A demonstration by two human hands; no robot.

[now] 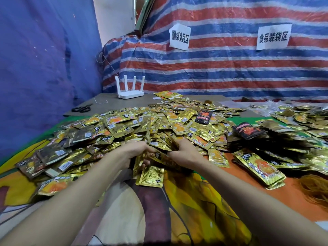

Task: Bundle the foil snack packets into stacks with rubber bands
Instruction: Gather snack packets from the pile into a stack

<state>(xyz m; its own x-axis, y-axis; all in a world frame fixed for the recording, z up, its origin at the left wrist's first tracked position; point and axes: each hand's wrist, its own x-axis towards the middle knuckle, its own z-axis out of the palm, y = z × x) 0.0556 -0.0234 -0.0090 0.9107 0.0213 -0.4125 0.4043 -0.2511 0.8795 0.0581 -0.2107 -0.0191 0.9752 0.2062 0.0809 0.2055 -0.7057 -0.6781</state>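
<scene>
Striped sheet (230, 71) hangs behind the shiny gold pile (142, 125); at its near edge, left grip (135, 151) and right grip (184, 149) clutch flat crinkly packets (151, 176).

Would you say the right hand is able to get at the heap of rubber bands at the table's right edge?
Probably yes, though not at once: the right hand is gripping gold packets together with the left hand. The rubber bands lie on open cloth nearby, nothing stacked over them.

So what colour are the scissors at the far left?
The scissors are black; head view.
</scene>
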